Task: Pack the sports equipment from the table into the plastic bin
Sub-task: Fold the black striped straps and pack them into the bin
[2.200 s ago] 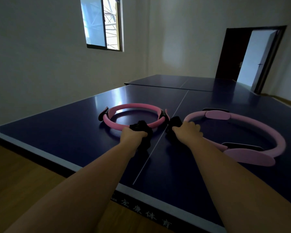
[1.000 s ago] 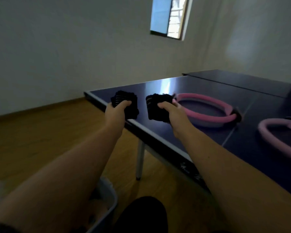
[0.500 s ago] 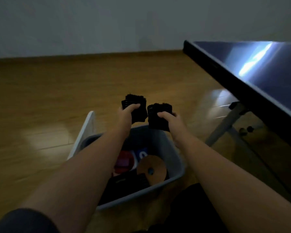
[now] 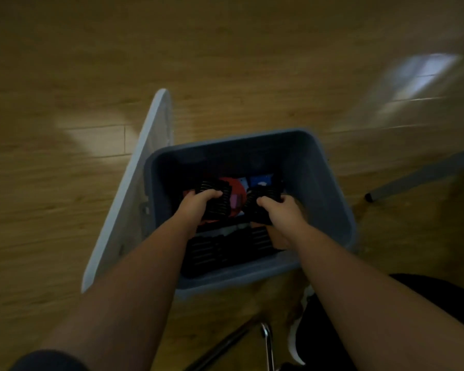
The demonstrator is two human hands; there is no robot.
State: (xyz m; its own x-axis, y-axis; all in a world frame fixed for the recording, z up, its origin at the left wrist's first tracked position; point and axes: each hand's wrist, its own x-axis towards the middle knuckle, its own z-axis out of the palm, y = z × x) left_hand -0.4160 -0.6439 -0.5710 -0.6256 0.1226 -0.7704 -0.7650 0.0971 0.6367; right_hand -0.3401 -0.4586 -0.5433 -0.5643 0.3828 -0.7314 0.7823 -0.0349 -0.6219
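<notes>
Head view, nearest first: a chrome leg is seen at the bottom edge, and two bare forearms are stretched over the near rim of the plastic bin, which stands on the wooden floor. Under the wrists, on the bin's bottom, other black ribbed pieces are already laid. The left hand is clenched round one black ribbed bundle, with the thumb laid across its top. The right hand is clenched round a second ribbed bundle in the same way. Both bundles are held just beside each other within the bin's outline; whether they are below the rim cannot be told. Each bundle's long axis is judged to run away from the wrist, past the fingertips. Just beyond the fingers a red disc and a blue item are partly covered. The coming move is judged to be a release: the resting place lies straight below the fingers, and neither hand is clearly nearer to it. Left of the left hand, a pale lid is leaned against the bin's outer wall.
</notes>
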